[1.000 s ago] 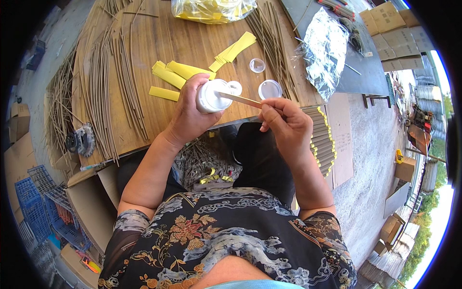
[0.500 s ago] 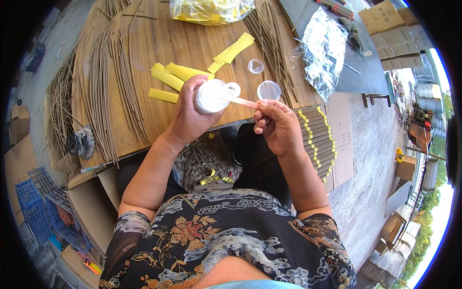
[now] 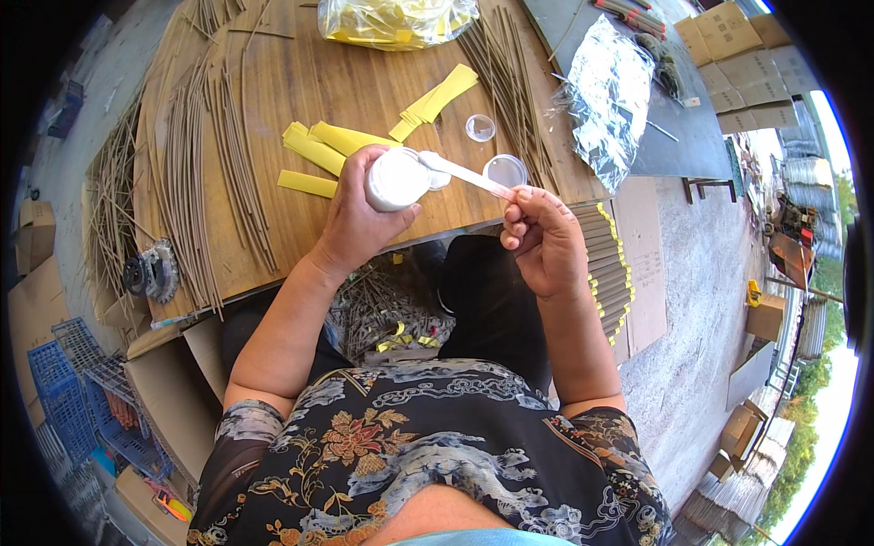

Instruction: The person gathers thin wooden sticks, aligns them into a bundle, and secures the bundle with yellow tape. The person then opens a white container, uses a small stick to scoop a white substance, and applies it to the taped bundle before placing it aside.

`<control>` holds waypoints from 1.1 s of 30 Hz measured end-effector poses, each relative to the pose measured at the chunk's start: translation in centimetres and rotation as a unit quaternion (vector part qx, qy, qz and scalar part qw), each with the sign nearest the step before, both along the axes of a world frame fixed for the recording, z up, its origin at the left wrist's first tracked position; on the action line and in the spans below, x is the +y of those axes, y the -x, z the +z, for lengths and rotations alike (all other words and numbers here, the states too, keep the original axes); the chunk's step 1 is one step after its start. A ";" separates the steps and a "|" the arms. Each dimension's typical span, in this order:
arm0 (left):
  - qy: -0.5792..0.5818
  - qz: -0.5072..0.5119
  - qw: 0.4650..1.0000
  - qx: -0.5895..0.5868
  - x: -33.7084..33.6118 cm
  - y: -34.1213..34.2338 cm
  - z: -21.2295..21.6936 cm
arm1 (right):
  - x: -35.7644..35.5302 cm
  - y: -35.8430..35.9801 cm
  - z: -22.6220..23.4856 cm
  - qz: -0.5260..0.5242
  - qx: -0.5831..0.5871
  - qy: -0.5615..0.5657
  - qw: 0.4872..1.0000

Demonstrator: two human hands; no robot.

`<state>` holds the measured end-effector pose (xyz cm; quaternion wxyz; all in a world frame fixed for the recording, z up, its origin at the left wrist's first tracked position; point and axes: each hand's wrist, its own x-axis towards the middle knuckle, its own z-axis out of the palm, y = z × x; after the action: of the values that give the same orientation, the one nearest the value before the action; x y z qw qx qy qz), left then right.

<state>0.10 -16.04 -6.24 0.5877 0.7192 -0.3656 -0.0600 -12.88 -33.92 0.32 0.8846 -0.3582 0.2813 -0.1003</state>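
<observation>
My left hand is wrapped round a white jar whose open mouth faces up, above the table's front edge. Between the thumb and fingers of my right hand is the handle end of a long white spoon. Its rounded head is at the jar's right rim; I cannot tell whether they touch. Behind the spoon, a small white round piece on the table is partly hidden. A clear round lid and a smaller clear cap lie just beyond. Yellow paper strips are fanned out past my left hand.
Thin brown sticks lie in long rows on the wooden table. A clear bag of yellow strips sits at the back, crumpled foil at the right. Banded stick bundles are beside my right forearm, blue crates at lower left.
My right hand has moved slightly right, drawing the spoon's head out from over the jar's mouth to its rim. My left hand keeps the jar nearly still.
</observation>
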 end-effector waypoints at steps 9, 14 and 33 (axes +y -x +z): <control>-0.024 0.022 0.998 0.060 0.3 -0.3 0.5 | -0.6 1.0 -1.5 -0.038 0.007 0.183 0.982; -0.021 0.021 0.998 0.057 0.4 -0.3 0.2 | 0.6 1.1 -2.6 -0.030 0.016 0.335 0.942; -0.019 0.023 0.998 0.053 0.5 -0.2 0.4 | 1.0 1.8 -4.0 -0.008 0.016 0.527 0.849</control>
<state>0.34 -15.53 -5.82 0.5937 0.7344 -0.3162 -0.0911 -14.70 -32.96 -3.69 0.5571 -0.7703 0.2031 -0.2346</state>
